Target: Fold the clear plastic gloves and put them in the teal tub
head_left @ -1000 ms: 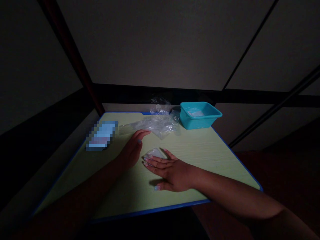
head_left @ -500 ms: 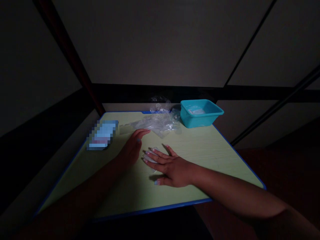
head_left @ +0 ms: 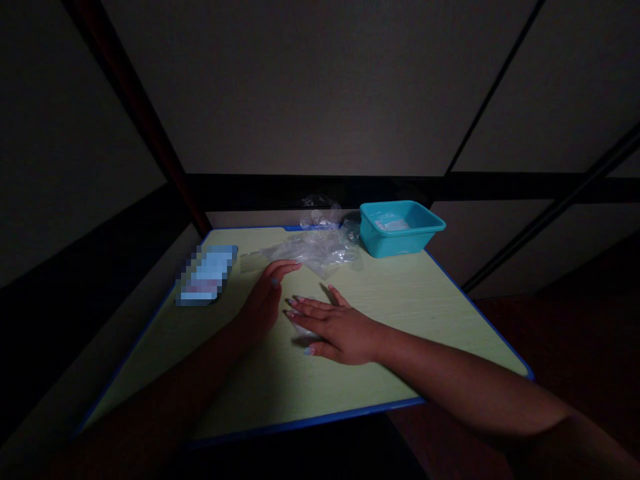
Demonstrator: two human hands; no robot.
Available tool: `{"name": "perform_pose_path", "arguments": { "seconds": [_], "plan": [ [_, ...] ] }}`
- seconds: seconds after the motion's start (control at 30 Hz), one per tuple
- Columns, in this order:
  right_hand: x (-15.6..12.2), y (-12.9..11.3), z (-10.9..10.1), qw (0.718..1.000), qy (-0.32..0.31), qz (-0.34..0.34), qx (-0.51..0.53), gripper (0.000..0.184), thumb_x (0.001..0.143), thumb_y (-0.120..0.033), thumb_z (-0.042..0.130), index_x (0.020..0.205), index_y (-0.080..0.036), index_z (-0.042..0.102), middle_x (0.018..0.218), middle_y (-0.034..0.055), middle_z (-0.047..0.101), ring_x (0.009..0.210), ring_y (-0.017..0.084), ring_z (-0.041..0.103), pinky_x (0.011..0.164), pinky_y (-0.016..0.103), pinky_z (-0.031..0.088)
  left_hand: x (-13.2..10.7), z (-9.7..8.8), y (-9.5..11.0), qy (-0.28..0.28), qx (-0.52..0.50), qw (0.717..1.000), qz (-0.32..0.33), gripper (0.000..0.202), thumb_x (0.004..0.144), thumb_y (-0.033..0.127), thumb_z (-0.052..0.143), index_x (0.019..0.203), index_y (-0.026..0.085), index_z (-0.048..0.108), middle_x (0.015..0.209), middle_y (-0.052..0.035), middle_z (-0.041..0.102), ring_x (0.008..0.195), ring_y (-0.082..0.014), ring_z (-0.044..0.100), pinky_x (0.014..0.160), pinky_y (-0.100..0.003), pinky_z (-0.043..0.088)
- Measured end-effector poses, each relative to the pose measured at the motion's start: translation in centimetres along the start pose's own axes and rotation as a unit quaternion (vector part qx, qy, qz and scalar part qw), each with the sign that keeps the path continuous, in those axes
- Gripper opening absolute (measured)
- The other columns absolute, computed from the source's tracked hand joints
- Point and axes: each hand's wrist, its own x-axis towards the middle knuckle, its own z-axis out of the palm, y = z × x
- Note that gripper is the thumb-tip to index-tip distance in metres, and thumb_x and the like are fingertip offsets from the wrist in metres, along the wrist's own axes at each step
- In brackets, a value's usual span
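Note:
My right hand (head_left: 334, 327) lies flat on the pale green table (head_left: 425, 313), fingers stretched out to the left. It covers a small clear plastic bag (head_left: 303, 328), of which only an edge shows under the fingers. My left hand (head_left: 266, 297) stands on its edge just left of it, fingers straight and pointing toward the far side, touching or nearly touching the right fingertips. Neither hand grips anything.
A heap of clear plastic bags (head_left: 315, 248) lies at the far middle of the table. A teal tub (head_left: 400, 228) stands at the far right corner with something pale inside. A blurred flat blue item (head_left: 207, 274) lies at the far left. The table has a blue rim (head_left: 310, 421).
My right hand has slid forward and left over the small clear bag, which showed beyond the fingertips a second ago and is now almost hidden. My left hand has stayed put.

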Motion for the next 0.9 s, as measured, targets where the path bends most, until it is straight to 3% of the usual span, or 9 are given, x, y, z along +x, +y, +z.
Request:
{"name": "perform_pose_path", "arguments": {
  "seconds": [0.13, 0.4, 0.77, 0.9],
  "plan": [
    [0.8, 0.0, 0.4, 1.000, 0.021, 0.001, 0.001, 0.063, 0.097, -0.047, 0.040, 0.150, -0.020, 0.022, 0.156, 0.0100, 0.023, 0.144, 0.019, 0.021, 0.111, 0.053, -0.017, 0.0, 0.1, -0.7, 0.034, -0.007, 0.999, -0.022, 0.057, 0.099, 0.054, 0.015, 0.117, 0.020, 0.056, 0.124, -0.0108, 0.052, 0.115, -0.0250, 0.051, 0.098, -0.045, 0.043],
    [1.0, 0.1, 0.7, 1.000, 0.021, 0.015, 0.000, 0.061, 0.098, -0.047, 0.038, 0.149, -0.018, 0.025, 0.155, 0.0091, 0.025, 0.143, 0.016, 0.023, 0.113, 0.049, -0.014, 0.1, -0.1, -1.1, 0.032, 0.005, 0.999, -0.040, 0.060, 0.097, 0.057, 0.015, 0.115, 0.019, 0.057, 0.120, -0.0114, 0.053, 0.110, -0.0258, 0.054, 0.094, -0.045, 0.045],
    [0.8, 0.7, 0.5, 0.997, 0.007, 0.067, -0.032, 0.067, 0.096, -0.054, 0.033, 0.151, -0.017, 0.020, 0.158, 0.0119, 0.013, 0.146, 0.022, 0.012, 0.113, 0.058, -0.006, 0.3, 0.0, -1.3, 0.031, -0.018, 0.996, -0.080, 0.064, 0.094, 0.064, 0.015, 0.110, 0.019, 0.057, 0.117, -0.0112, 0.053, 0.103, -0.0251, 0.056, 0.092, -0.045, 0.046],
    [0.7, 0.8, -0.3, 0.997, 0.043, 0.058, -0.022, 0.060, 0.097, -0.049, 0.034, 0.148, -0.019, 0.026, 0.158, 0.0110, 0.016, 0.145, 0.024, 0.014, 0.111, 0.062, 0.001, 0.4, -0.1, -0.8, 0.038, -0.021, 0.997, -0.069, 0.059, 0.094, 0.063, 0.021, 0.107, 0.019, 0.059, 0.116, -0.0096, 0.055, 0.099, -0.0236, 0.058, 0.089, -0.041, 0.049]
  ]
}}
